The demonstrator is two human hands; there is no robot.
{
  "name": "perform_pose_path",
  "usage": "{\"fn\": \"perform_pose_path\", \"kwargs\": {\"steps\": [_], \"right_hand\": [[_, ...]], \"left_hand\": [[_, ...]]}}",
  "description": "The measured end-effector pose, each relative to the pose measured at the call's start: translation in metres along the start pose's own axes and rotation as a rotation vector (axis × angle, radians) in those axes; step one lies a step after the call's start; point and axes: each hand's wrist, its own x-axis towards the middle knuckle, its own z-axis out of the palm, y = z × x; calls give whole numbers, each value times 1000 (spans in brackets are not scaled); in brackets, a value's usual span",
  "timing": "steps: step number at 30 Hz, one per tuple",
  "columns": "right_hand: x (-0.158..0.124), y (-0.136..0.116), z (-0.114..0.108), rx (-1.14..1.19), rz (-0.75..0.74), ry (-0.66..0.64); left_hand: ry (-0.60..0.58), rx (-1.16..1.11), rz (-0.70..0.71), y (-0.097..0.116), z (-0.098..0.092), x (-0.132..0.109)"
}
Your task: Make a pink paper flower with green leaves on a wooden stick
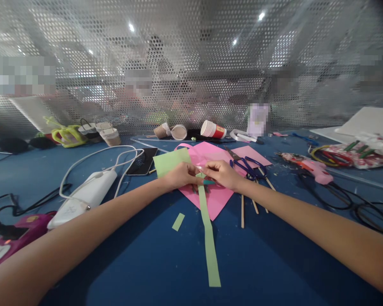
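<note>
Both hands meet over a pink paper sheet (pixel 212 208). My left hand (pixel 182 175) has its fingers closed at the upper end of a long green paper strip (pixel 209 238), which trails down over the blue table. Opposite it, my right hand (pixel 221 173) pinches the same end, fingertips almost touching the left ones. A small teal piece (pixel 208 182) shows beneath the right fingers; its kind is unclear. Behind the left hand lies a green paper sheet (pixel 167 161). Blue-handled scissors (pixel 249 165) rest just right of the right hand. The exact fold under the fingertips is hidden.
A small green scrap (pixel 178 222) and wooden sticks (pixel 242 214) lie nearby. Left are a phone (pixel 142 162), a white power strip (pixel 86 195) and cables. A pink glue gun (pixel 315 168) lies right. Paper cups (pixel 212 129) stand before a perforated metal screen (pixel 191 63).
</note>
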Motion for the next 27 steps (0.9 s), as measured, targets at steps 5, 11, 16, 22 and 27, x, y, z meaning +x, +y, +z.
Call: {"fn": "perform_pose_path", "kwargs": {"steps": [5, 11, 16, 22, 27], "right_hand": [[1, -1, 1, 35, -11, 7], [1, -1, 1, -31, -30, -8], [0, -4, 2, -38, -24, 0], [0, -3, 1, -6, 9, 31], [-3, -4, 0, 167, 119, 69]], "left_hand": [[-1, 8, 7, 1, 0, -1], [-11, -23, -15, 2, 0, -1], [-57, -28, -33, 2, -4, 2], [-117, -23, -32, 0, -6, 2], [-44, -54, -21, 1, -4, 0]]}}
